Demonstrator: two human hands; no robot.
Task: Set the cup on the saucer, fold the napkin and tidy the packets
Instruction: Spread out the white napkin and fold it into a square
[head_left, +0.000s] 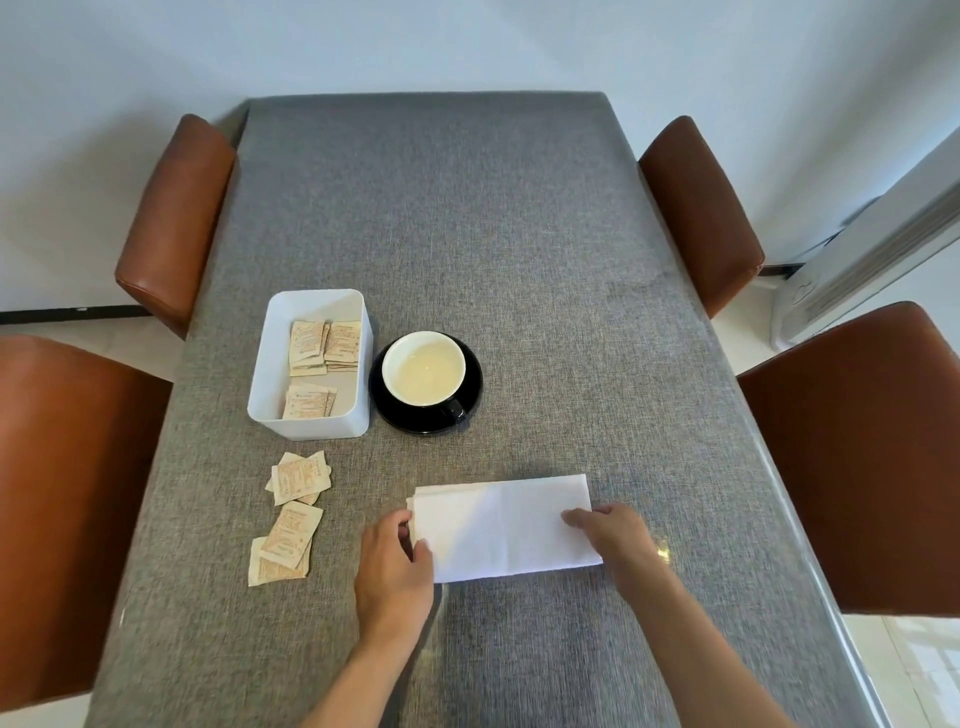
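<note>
A black cup (424, 369) with a cream inside stands on a black saucer (470, 402) in the middle of the table. A white napkin (504, 525), folded into a rectangle, lies flat near the front. My left hand (392, 566) pinches its left edge between thumb and fingers. My right hand (610, 535) rests with its fingertips on the napkin's right edge. Several beige packets (291, 514) lie loose on the cloth to the left of the napkin. More packets (322, 345) lie inside a white box (260, 384) beside the saucer.
The table (467, 208) wears a grey woven cloth. Brown leather chairs stand around it: two on the left (171, 218) (62, 509) and two on the right (701, 208) (872, 457). A white appliance (857, 280) stands by the right wall.
</note>
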